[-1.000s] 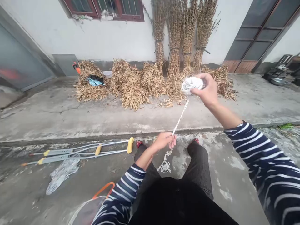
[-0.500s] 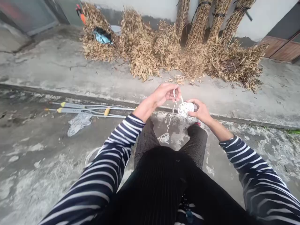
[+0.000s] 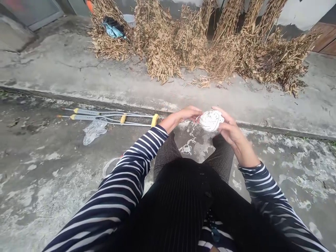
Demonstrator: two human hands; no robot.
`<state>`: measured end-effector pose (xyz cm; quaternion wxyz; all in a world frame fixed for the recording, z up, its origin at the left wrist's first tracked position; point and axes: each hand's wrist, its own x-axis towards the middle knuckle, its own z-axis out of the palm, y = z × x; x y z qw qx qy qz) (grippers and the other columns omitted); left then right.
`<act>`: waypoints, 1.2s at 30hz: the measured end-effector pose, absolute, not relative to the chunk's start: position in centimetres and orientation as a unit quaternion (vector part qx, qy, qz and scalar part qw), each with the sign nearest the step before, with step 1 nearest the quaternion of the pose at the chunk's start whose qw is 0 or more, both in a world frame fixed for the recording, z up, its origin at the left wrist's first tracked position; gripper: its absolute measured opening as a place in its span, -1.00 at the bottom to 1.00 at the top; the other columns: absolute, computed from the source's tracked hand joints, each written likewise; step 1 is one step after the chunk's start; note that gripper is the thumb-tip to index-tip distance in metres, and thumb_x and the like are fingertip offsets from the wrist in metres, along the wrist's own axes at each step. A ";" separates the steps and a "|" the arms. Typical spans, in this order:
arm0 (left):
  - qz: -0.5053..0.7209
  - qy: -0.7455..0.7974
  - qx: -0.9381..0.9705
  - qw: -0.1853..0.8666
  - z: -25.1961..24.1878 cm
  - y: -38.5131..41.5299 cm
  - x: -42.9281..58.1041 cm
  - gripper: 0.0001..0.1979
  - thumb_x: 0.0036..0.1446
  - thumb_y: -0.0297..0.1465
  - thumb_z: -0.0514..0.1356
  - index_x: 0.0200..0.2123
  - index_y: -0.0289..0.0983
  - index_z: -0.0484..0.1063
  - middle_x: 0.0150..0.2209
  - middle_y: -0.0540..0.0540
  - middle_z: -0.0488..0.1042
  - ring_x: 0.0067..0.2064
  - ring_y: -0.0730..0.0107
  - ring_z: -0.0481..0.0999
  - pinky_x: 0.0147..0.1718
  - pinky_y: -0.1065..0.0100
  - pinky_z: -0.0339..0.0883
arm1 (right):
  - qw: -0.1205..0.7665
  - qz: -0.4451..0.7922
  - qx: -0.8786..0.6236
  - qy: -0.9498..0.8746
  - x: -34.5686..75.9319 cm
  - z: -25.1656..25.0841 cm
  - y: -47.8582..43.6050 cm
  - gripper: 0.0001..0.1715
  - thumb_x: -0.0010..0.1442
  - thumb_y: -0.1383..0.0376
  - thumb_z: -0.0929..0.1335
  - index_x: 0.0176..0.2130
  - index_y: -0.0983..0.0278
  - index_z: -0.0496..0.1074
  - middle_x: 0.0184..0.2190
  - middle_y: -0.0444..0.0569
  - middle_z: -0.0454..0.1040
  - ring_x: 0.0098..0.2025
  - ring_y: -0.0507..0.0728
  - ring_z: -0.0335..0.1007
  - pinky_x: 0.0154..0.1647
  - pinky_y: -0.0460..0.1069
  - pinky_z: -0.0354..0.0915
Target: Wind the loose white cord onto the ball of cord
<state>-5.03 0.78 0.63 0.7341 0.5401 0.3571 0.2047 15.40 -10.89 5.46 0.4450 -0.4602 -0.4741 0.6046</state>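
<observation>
A ball of white cord [image 3: 210,121] is in front of me, wound in overlapping turns. My right hand [image 3: 230,126] is closed around its right side, thumb below and fingers behind. At the ball's left edge, my left hand [image 3: 189,114] has its fingers pinched together, on the cord as far as I can see; the fingertips are partly hidden. Below them, a loose length of the same cord [image 3: 187,148] lies tangled on the ground between my feet.
Crutches [image 3: 115,118] with yellow pads lie on the ground to the left, by a crumpled clear plastic bag [image 3: 95,131]. A low concrete step [image 3: 118,82] runs across. Dried plant bundles [image 3: 162,49] lean on the wall, with a blue and black cloth [image 3: 114,28] and a white bucket [image 3: 129,20].
My left hand has come down from above to the ball's left side, and the strand between them no longer stands out. My right hand has turned the ball. The view has tilted slightly down.
</observation>
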 end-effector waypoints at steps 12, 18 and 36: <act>0.157 0.278 0.588 0.743 0.6 0.0 -4.3 -0.67 0.27 -0.22 0.35 -0.39 -0.40 0.58 -0.43 -0.16 0.60 -0.48 0.49 0.55 -0.47 0.47 0.33 | 0.494 0.563 -0.491 -0.445 17.4 6.4 -11.5 -0.13 -0.20 0.34 0.54 0.14 0.09 0.42 0.15 -0.03 0.49 0.11 0.26 0.48 -0.02 0.08 0.54; 0.163 0.280 0.577 0.749 -1.3 -1.3 -4.2 -0.68 0.19 -0.19 0.38 -0.33 -0.38 0.58 -0.32 -0.19 0.65 -0.35 0.43 0.62 -0.41 0.46 0.40 | 0.548 0.480 -0.509 -0.459 18.3 6.2 -11.7 -0.16 -0.23 0.35 0.61 0.07 0.08 0.49 0.08 -0.07 0.52 0.17 0.25 0.47 0.18 0.12 0.51; 0.185 0.480 0.624 0.588 -12.5 -1.9 -5.4 -0.67 0.14 -0.35 0.36 -0.61 -0.29 0.39 -0.66 0.09 0.18 -0.50 0.50 0.28 -0.38 0.38 0.39 | 0.693 0.360 -0.460 -0.422 21.0 13.6 -16.5 -0.72 -0.23 0.41 0.51 -0.39 0.19 0.57 -0.05 -0.07 0.61 0.06 0.15 0.57 0.07 0.05 0.55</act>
